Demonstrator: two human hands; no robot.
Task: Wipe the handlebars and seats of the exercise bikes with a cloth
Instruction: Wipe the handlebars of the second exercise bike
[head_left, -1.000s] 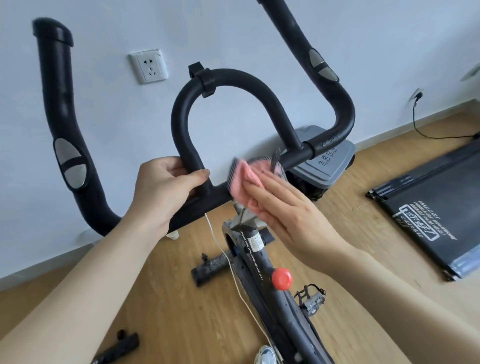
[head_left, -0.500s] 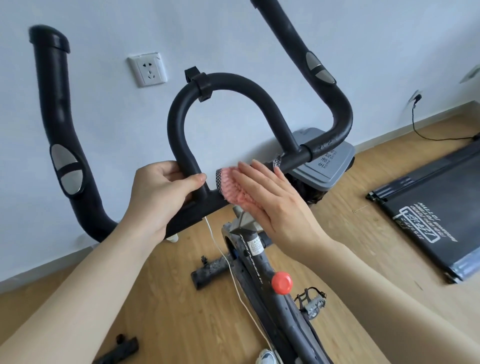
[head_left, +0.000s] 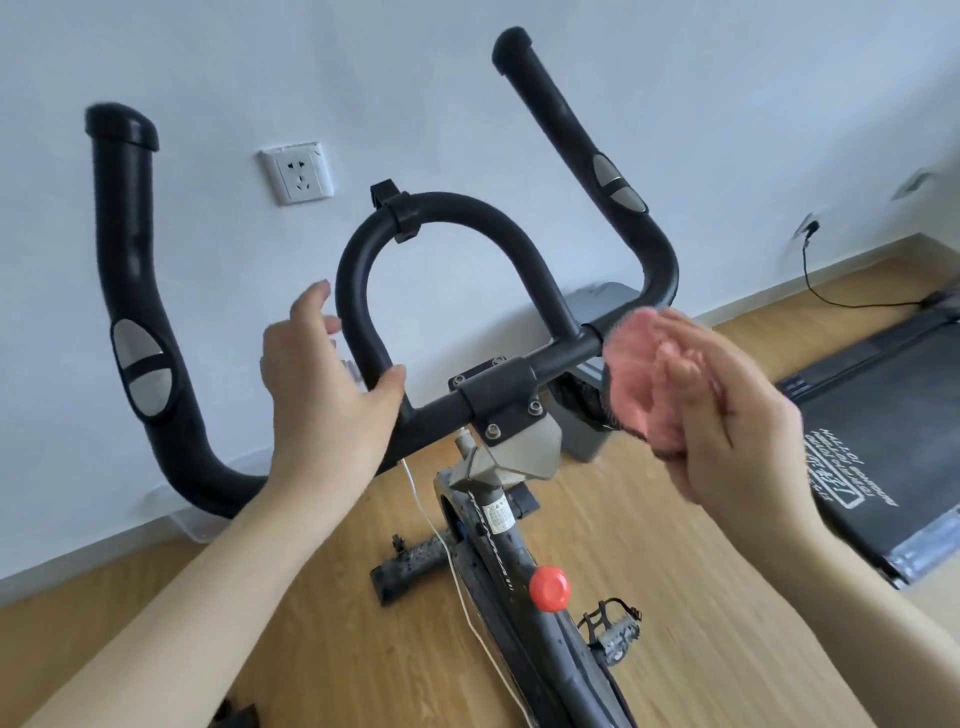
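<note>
The right hand (head_left: 727, 415) carries the pink cloth (head_left: 641, 376) pinched in its curled fingers, though motion blur hides exactly how they lie. The cloth sits at the right end of the handlebar (head_left: 561, 358) crossbar, touching or just beside it where the bar bends up into the right horn. From this hand the crossbar's long axis runs away to the left and slightly downward, while the horn rises up and away from the fingertips. The left hand (head_left: 324, 384) hangs relaxed around the left leg of the centre loop, thumb touching the bar, fingers spread and not closed on it. The right hand is the nearer one to the unwiped right horn, so the next stroke likely follows that bar upward. No seat is in view.
</note>
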